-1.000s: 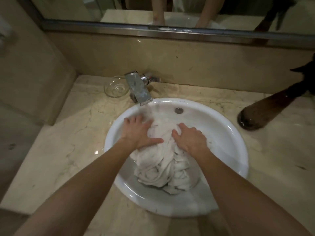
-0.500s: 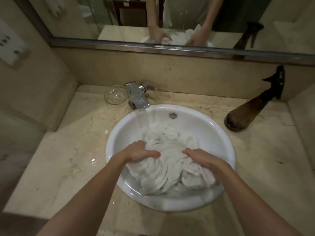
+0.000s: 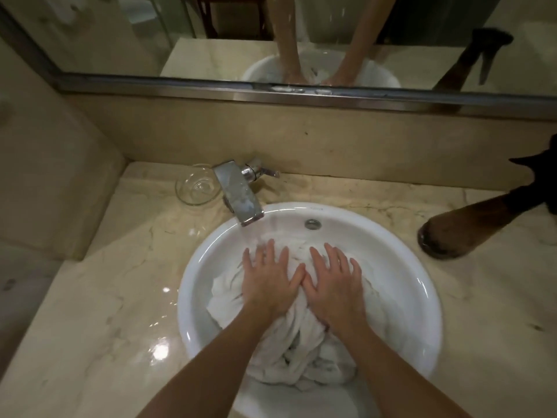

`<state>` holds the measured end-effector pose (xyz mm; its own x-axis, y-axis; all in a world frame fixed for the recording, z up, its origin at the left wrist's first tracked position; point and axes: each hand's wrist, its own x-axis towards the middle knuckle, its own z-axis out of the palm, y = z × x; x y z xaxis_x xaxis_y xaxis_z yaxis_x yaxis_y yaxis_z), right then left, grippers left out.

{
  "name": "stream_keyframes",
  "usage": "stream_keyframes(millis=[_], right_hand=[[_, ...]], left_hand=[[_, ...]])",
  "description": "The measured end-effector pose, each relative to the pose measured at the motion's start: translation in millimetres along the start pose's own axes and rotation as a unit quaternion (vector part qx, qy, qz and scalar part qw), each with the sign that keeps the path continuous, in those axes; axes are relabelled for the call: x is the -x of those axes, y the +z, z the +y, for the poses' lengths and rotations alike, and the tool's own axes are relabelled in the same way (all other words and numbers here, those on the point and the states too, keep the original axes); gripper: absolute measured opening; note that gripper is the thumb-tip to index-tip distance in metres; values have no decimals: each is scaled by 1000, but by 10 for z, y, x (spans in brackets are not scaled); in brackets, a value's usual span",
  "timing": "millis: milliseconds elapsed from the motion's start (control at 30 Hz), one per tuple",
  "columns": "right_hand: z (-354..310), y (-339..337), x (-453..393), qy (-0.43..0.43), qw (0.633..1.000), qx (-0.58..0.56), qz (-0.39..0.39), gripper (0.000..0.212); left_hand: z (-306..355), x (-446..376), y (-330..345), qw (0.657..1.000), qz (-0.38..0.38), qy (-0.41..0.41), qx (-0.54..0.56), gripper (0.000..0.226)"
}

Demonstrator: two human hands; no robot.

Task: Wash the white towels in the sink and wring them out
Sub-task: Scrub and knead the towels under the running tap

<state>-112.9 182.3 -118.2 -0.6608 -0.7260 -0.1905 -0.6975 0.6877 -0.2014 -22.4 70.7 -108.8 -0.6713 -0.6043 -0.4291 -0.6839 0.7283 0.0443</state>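
A bunched, wet white towel (image 3: 301, 354) fills the middle of the round white sink (image 3: 422, 312). My left hand (image 3: 268, 282) lies flat on the towel's far left part, fingers spread, palm down. My right hand (image 3: 334, 285) lies flat beside it, thumbs nearly touching, pressing down on the cloth. Neither hand grips the fabric. Water runs from the chrome faucet (image 3: 241, 194) onto the towel just beyond my left fingers. How many towels are in the heap cannot be told.
A clear glass dish (image 3: 196, 188) sits left of the faucet on the wet marble counter (image 3: 105, 297). A brown spray bottle (image 3: 470, 224) lies at the right. The mirror (image 3: 301, 37) runs along the back wall; a side wall closes the left.
Half a second ago both hands gripped bunched towel near the sink's front. Now they have moved forward and opened flat, pressing the towel down under the running water.
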Motion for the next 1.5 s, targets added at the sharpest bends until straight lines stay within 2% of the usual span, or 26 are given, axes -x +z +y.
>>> stream_keyframes(millis=[100,233,400,567,767,933,1100,1333,1500], right_hand=[[71,79,-192,3,1000,2,11,59],[103,104,-442,-25,1000,-9,7,57],[101,138,-653,-38,999,-20,-13,55],[91,135,-589,-37,999,-38,-6,62],[40,95,-107,-19,999,23,40,55],[45,34,216,-14,999,30,-15,62],[65,127,166,-15,999,40,-25,63],[150,264,-119,-35,999,31,20,61],[144,274,-155,-30,999,19,29,59]], left_hand=[[13,-200,74,999,37,-7,15,72],[19,-402,143,996,71,-20,49,52],[47,-522,92,990,90,-46,97,54],[35,-479,138,989,133,-7,65,47],[23,-5,207,987,152,6,54,56],[70,479,329,985,167,-27,22,54],[45,317,409,988,150,-29,-3,59],[61,50,475,984,177,-14,21,65],[66,43,486,986,167,-8,20,64]])
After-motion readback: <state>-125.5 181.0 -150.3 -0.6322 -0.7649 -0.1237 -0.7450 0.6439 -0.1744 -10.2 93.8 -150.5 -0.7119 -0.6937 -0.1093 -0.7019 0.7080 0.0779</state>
